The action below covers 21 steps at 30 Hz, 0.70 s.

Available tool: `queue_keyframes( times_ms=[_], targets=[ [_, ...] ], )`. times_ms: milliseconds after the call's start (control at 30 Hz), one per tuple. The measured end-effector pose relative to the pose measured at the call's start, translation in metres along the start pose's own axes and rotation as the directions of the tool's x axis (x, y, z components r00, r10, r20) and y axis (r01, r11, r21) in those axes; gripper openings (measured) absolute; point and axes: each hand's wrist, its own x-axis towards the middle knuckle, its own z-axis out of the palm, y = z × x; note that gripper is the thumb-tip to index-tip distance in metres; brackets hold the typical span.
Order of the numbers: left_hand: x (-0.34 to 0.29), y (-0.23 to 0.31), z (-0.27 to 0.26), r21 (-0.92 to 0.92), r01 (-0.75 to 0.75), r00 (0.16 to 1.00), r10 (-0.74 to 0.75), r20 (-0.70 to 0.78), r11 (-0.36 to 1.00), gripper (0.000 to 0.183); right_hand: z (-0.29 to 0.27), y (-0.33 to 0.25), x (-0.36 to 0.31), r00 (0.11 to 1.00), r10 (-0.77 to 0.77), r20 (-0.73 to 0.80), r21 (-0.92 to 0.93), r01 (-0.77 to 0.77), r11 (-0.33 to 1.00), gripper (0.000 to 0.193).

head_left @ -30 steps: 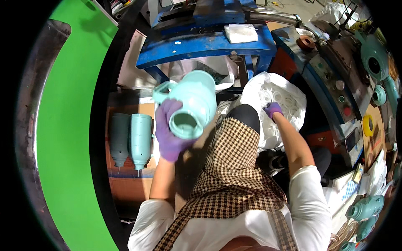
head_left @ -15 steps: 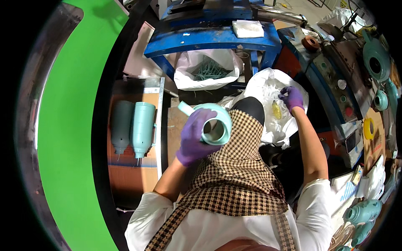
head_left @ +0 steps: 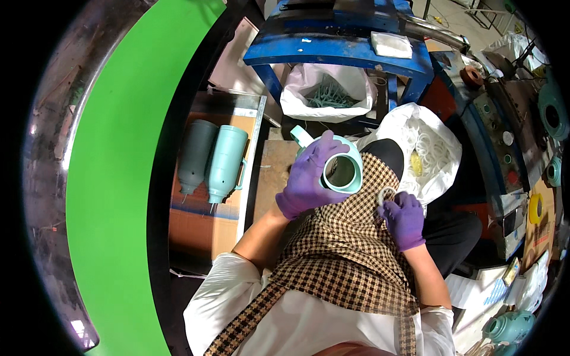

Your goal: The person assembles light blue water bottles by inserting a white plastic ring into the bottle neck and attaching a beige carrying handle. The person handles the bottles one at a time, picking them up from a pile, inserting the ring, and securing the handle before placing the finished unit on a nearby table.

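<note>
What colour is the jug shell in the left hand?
Pale mint green, held in the purple-gloved left hand; the jug shell shows best in the head view.

gloves purple | sleeves white, short | apron brown-cream checked

Purple gloves [head_left: 309, 178], mint-green jug [head_left: 343, 172], brown-checked apron [head_left: 350, 255], blue bench [head_left: 338, 47].
</note>
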Motion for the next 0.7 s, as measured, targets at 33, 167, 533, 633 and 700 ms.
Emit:
queue_keyframes(
  times_ms=[33, 167, 533, 633, 700],
  targets=[
    [0.003, 0.004, -0.001, 0.015, 0.019, 0.999, -0.019, 0.033, 1.0, 0.1, -0.011, -0.005, 0.009, 0.975, -0.09, -0.205, 0.074, 0.107, 0.991, 0.018],
    [0.003, -0.004, 0.012, -0.046, -0.168, 0.977, 0.16, -0.14, 0.985, 0.105, -0.056, -0.03, 0.034, 0.924, -0.066, -0.377, 0.634, 0.31, 0.709, 0.018],
    [0.022, 0.001, 0.011, -0.182, -0.221, 0.967, 0.24, 0.086, 0.958, 0.128, -0.062, -0.068, 0.072, 0.947, -0.207, -0.246, 0.473, 0.303, 0.827, 0.028],
    [0.031, 0.014, 0.017, -0.109, -0.279, 0.959, 0.283, 0.023, 0.954, 0.102, -0.062, -0.078, 0.075, 0.987, -0.097, -0.125, 0.294, 0.13, 0.947, 0.026],
    [0.033, 0.019, 0.02, -0.097, -0.253, 0.965, 0.258, 0.039, 0.963, 0.081, -0.057, -0.072, 0.071, 0.98, -0.113, -0.166, 0.326, 0.163, 0.931, 0.028]
  ],
)
